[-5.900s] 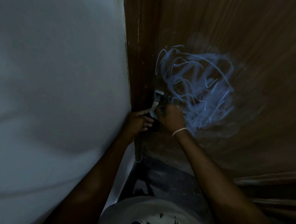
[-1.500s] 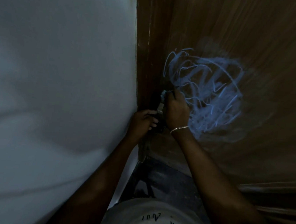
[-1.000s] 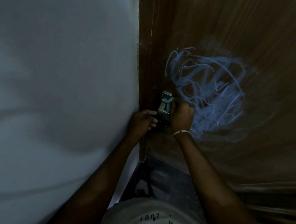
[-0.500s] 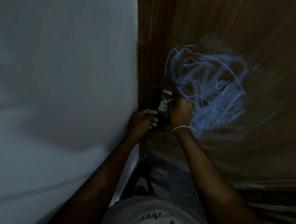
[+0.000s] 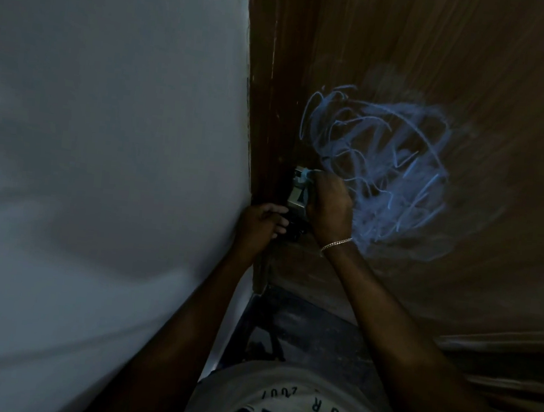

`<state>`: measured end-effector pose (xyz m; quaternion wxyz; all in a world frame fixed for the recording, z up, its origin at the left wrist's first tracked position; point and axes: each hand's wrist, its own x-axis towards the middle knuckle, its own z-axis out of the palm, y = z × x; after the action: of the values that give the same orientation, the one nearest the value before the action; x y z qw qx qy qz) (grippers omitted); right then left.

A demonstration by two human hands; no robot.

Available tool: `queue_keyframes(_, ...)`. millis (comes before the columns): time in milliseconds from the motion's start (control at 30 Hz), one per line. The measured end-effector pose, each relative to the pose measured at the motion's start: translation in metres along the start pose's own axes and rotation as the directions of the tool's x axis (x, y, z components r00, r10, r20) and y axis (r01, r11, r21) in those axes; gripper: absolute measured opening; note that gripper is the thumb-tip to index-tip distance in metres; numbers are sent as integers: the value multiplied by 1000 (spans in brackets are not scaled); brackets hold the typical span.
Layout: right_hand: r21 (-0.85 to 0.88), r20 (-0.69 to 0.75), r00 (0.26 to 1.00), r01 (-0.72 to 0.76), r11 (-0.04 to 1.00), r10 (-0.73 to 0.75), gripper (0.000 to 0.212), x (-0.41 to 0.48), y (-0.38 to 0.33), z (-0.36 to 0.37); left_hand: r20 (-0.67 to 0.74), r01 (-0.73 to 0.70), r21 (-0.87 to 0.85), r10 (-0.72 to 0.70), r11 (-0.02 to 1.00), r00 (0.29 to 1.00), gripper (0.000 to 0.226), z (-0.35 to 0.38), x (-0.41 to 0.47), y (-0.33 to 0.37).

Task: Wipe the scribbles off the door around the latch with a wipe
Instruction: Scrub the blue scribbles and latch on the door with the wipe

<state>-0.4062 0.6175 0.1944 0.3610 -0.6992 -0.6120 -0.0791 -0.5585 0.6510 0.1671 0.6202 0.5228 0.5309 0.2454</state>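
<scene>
Scribbles [image 5: 378,170] in pale blue sprawl over the brown door [image 5: 464,58], just right of the metal latch [image 5: 296,195]. My right hand [image 5: 329,208] is curled tight round a pale blue wipe [image 5: 305,175], whose bunched tip pokes out past my knuckles and touches the latch's upper end. A thin bracelet [image 5: 335,245] sits on that wrist. My left hand [image 5: 260,223] lies at the door's edge just below the latch, fingers bent toward dark hardware [image 5: 294,234]; I cannot tell whether they grip anything. White wall [image 5: 105,121] fills the left.
</scene>
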Motion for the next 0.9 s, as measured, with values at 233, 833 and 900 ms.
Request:
queue_keyframes(233,-296,174,934,353,888,-313,29,8,6,10,13,5,-2,-5,1000,1000,25,8,0,6)
queue_keyframes(833,612,63,865,-427,665,497,12,-59,19,-30,-18,-32,8,32,999,999,25,-4,-8,4)
queue_keyframes(900,790,293,643,-580,200,708,16,-77,18,-22,-11,-31,8,31,999,999,26,-4,-8,3)
